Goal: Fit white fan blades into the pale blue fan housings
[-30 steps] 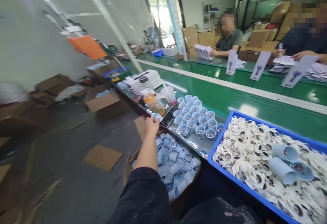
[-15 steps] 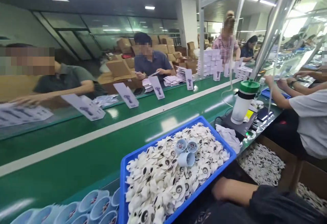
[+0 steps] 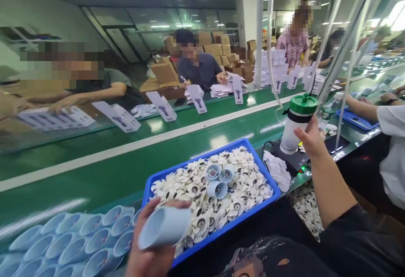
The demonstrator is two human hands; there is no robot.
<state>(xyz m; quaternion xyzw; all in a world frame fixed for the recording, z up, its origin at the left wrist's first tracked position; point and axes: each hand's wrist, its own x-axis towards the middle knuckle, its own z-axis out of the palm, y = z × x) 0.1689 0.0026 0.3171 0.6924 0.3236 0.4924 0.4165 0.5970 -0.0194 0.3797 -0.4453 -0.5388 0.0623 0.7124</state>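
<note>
My left hand (image 3: 152, 243) is closed around a light blue plastic cup-shaped housing (image 3: 166, 226), held above the near left corner of the blue tray (image 3: 146, 190). My right arm stretches forward, and my right hand (image 3: 311, 140) is at a white bottle with a green lid (image 3: 297, 121). Its thumb lies across the bottle's side while the other fingers are mostly hidden behind it. White fan impellers (image 3: 202, 222) fill the tray, and three blue housings (image 3: 218, 188) lie on top of them. Many more blue housings (image 3: 74, 249) stand in rows at lower left.
A green conveyor (image 3: 104, 180) with a white stripe runs across. Upright white boxes (image 3: 161, 106) stand along its far side, where people work. Crumpled white paper (image 3: 276, 171) and a dark device (image 3: 291, 157) are right of the tray. Metal posts (image 3: 262, 28) rise beyond.
My right hand has risen from beside the tray to the bottle. My left hand has come into view holding a blue housing. The view has shifted, showing more of the housing rows.
</note>
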